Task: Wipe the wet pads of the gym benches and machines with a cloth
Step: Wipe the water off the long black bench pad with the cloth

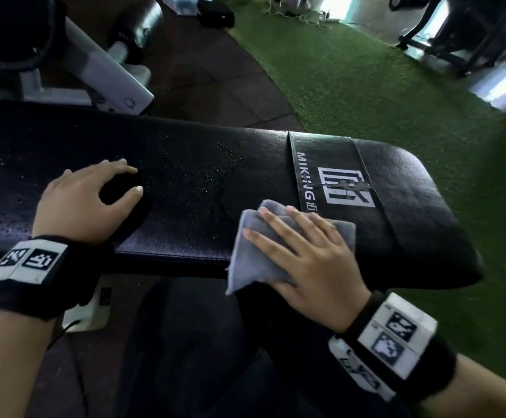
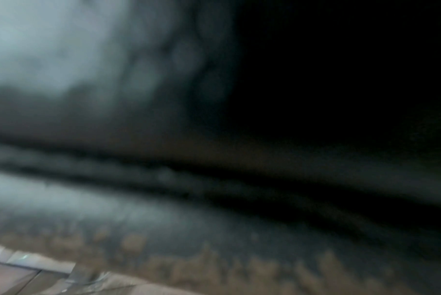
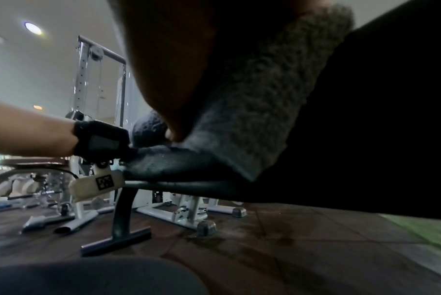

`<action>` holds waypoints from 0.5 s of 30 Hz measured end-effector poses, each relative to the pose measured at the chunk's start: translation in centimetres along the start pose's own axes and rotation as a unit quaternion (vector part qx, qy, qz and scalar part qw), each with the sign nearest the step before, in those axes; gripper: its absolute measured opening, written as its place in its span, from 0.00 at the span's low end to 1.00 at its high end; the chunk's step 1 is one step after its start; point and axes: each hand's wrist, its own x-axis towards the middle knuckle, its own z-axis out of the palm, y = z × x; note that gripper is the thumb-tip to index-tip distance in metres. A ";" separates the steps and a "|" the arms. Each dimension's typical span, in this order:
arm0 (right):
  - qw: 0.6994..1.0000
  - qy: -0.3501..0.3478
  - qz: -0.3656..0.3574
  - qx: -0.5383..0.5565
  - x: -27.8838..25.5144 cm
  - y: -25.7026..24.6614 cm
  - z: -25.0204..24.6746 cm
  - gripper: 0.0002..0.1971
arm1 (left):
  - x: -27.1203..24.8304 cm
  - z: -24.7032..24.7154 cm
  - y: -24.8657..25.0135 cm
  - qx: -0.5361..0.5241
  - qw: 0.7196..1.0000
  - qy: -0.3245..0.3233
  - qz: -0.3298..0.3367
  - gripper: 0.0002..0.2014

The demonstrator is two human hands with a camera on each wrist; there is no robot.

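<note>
A long black bench pad [image 1: 185,152] runs across the head view, with fine water droplets [image 1: 215,167] scattered over its middle. A strap with a white logo [image 1: 345,188] wraps the pad's right end. My right hand [image 1: 306,251] lies flat with spread fingers on a folded grey cloth [image 1: 251,263], pressing it onto the pad's near edge just left of the strap. In the right wrist view the cloth [image 3: 264,99] sits under my palm [image 3: 168,69]. My left hand [image 1: 79,200] rests arched on the pad further left, fingertips touching it, holding nothing. The left wrist view is dark and blurred.
A white machine frame [image 1: 104,73] stands behind the bench at the left. Green turf [image 1: 366,86] lies beyond the pad's right end, dark rubber floor [image 1: 203,70] behind its middle. The bench's dark T-shaped leg [image 3: 123,215] and a cable machine [image 3: 92,79] show at the left.
</note>
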 end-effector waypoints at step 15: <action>0.998 0.051 0.031 -0.009 -2.7 2.5 0.3 0.31 | -0.2 0.1 0.2 -0.015 1.000 0.017 -0.009 0.23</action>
